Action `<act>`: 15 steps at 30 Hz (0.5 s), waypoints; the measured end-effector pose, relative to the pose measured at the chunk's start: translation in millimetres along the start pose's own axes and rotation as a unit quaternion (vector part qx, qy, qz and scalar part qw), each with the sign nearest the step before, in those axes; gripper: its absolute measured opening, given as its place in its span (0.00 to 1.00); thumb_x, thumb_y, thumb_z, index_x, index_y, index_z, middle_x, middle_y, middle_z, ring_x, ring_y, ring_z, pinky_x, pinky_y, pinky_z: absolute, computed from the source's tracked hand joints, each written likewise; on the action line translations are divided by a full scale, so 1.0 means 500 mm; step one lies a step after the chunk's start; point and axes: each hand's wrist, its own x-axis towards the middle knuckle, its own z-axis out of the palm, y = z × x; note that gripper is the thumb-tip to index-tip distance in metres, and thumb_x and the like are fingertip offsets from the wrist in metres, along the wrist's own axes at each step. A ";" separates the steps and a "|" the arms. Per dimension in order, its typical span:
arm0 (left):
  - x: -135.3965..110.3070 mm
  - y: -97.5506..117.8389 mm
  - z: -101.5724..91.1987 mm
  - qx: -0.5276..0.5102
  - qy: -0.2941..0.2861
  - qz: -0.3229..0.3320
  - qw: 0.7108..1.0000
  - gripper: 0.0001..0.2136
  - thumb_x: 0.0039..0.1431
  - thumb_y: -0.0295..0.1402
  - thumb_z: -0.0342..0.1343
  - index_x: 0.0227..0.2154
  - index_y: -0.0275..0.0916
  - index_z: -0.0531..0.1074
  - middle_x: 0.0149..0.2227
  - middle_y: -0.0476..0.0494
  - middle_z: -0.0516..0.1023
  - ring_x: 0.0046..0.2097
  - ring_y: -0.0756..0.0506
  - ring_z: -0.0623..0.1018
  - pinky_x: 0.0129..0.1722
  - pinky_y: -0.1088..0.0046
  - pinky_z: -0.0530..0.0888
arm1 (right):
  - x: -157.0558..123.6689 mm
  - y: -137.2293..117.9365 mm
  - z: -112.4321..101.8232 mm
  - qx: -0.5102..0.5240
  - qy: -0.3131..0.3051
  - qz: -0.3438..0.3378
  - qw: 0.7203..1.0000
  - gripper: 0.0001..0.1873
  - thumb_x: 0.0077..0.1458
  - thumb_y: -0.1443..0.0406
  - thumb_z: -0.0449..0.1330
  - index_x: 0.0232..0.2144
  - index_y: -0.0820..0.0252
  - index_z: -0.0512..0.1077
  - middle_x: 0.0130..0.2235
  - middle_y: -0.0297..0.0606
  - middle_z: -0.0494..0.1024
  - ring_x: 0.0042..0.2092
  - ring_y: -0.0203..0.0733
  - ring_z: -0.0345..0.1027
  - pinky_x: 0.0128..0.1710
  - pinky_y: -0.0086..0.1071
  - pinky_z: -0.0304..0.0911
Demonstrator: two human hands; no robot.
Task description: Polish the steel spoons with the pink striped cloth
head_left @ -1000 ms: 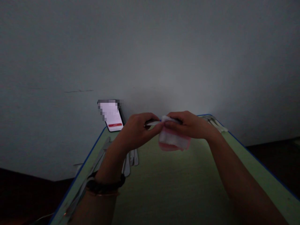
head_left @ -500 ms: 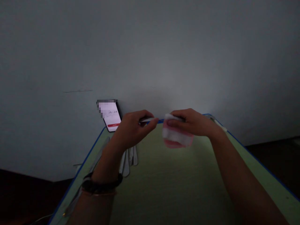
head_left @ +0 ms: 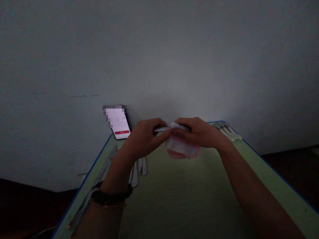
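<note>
Above the far half of a green table [head_left: 179,199], my left hand [head_left: 144,137] is closed around the handle of a thin metal utensil [head_left: 161,129]. Its other end disappears into a white and pink cloth [head_left: 181,148]. My right hand [head_left: 199,132] pinches that cloth around the utensil. The two hands almost touch. A dark band sits on my left wrist [head_left: 111,197]. The light is dim and I cannot make out what kind of utensil it is.
Several metal utensils [head_left: 138,169] lie on the table under my left forearm, more along the left edge [head_left: 99,179]. Another group [head_left: 226,130] lies at the far right corner. A lit phone [head_left: 119,123] leans against the grey wall. The table has a blue rim.
My hands drew a little apart along the utensil half a second ago, and have now come back together, with the cloth sliding left along the utensil.
</note>
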 end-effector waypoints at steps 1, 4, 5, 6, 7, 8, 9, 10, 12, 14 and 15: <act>0.000 0.000 0.000 -0.001 -0.001 0.001 1.000 0.16 0.57 0.45 0.51 0.34 0.36 0.74 0.30 0.45 0.78 0.29 0.49 0.75 0.29 0.77 0.68 | 0.000 0.000 0.000 0.000 -0.002 -0.002 1.000 0.17 0.58 0.55 0.51 0.37 0.62 0.70 0.32 0.35 0.73 0.30 0.32 0.61 0.29 0.25 0.51; 0.000 0.001 -0.001 -0.002 -0.003 0.002 1.000 0.16 0.56 0.44 0.51 0.33 0.36 0.74 0.29 0.45 0.78 0.29 0.49 0.75 0.28 0.77 0.68 | -0.001 0.001 -0.001 0.006 -0.009 -0.005 1.000 0.17 0.58 0.55 0.51 0.39 0.62 0.70 0.33 0.36 0.73 0.31 0.32 0.61 0.29 0.25 0.51; 0.000 0.000 -0.002 -0.002 -0.003 0.002 1.000 0.16 0.56 0.44 0.51 0.33 0.36 0.75 0.29 0.45 0.78 0.29 0.49 0.75 0.28 0.77 0.68 | -0.002 0.001 -0.002 0.010 -0.011 -0.005 1.000 0.17 0.58 0.55 0.50 0.39 0.62 0.70 0.32 0.36 0.73 0.31 0.32 0.61 0.29 0.25 0.51; 0.000 0.000 -0.002 -0.001 -0.003 0.001 1.000 0.16 0.56 0.44 0.51 0.33 0.36 0.75 0.30 0.45 0.78 0.29 0.49 0.75 0.29 0.76 0.68 | -0.003 0.002 -0.003 0.013 -0.014 -0.004 1.000 0.17 0.58 0.55 0.50 0.39 0.62 0.70 0.32 0.35 0.73 0.30 0.32 0.61 0.29 0.25 0.51; 0.000 -0.001 -0.002 -0.001 -0.003 0.000 1.000 0.16 0.56 0.44 0.51 0.34 0.36 0.75 0.30 0.45 0.79 0.29 0.49 0.75 0.29 0.76 0.68 | -0.004 0.003 -0.005 0.016 -0.016 -0.001 1.000 0.17 0.58 0.55 0.50 0.39 0.62 0.70 0.31 0.35 0.72 0.30 0.31 0.61 0.28 0.25 0.50; 0.000 -0.002 -0.002 0.000 -0.004 -0.002 1.000 0.16 0.56 0.44 0.51 0.34 0.36 0.75 0.30 0.45 0.79 0.29 0.49 0.75 0.29 0.76 0.68 | -0.006 0.004 -0.006 0.017 -0.018 0.004 1.000 0.18 0.58 0.55 0.50 0.38 0.63 0.70 0.30 0.34 0.72 0.29 0.31 0.60 0.28 0.25 0.50; -0.001 -0.004 -0.002 0.000 -0.004 -0.003 1.000 0.16 0.56 0.44 0.51 0.34 0.36 0.75 0.30 0.45 0.79 0.29 0.50 0.75 0.29 0.76 0.68 | -0.007 0.005 -0.008 0.016 -0.019 0.010 1.000 0.18 0.58 0.54 0.51 0.38 0.63 0.70 0.30 0.34 0.72 0.29 0.31 0.60 0.28 0.25 0.49; -0.001 -0.006 -0.001 -0.001 -0.002 -0.005 1.000 0.16 0.57 0.45 0.51 0.34 0.36 0.75 0.30 0.45 0.79 0.28 0.50 0.75 0.29 0.77 0.68 | -0.009 0.007 -0.011 0.013 -0.020 0.016 1.000 0.18 0.58 0.54 0.51 0.37 0.63 0.70 0.29 0.34 0.71 0.29 0.31 0.60 0.27 0.25 0.49; -0.003 -0.008 -0.002 -0.002 0.005 -0.008 1.000 0.17 0.57 0.45 0.50 0.33 0.36 0.75 0.29 0.45 0.78 0.28 0.50 0.74 0.28 0.77 0.67 | -0.012 0.011 -0.016 0.003 -0.019 0.024 1.000 0.19 0.57 0.53 0.51 0.35 0.63 0.70 0.29 0.33 0.70 0.28 0.31 0.59 0.27 0.25 0.48; -0.004 -0.009 -0.004 0.005 0.014 -0.015 1.000 0.17 0.58 0.44 0.49 0.32 0.36 0.75 0.26 0.47 0.77 0.26 0.51 0.73 0.26 0.77 0.66 | -0.014 0.015 -0.020 -0.010 -0.015 0.025 1.000 0.19 0.57 0.53 0.50 0.34 0.63 0.70 0.28 0.33 0.69 0.28 0.30 0.58 0.27 0.26 0.48; -0.005 -0.009 -0.005 0.014 0.022 -0.020 0.999 0.17 0.58 0.44 0.49 0.31 0.36 0.75 0.24 0.48 0.77 0.24 0.52 0.72 0.25 0.77 0.65 | -0.015 0.016 -0.021 -0.016 -0.013 0.025 0.999 0.19 0.58 0.53 0.50 0.33 0.63 0.70 0.27 0.32 0.69 0.28 0.30 0.57 0.27 0.26 0.47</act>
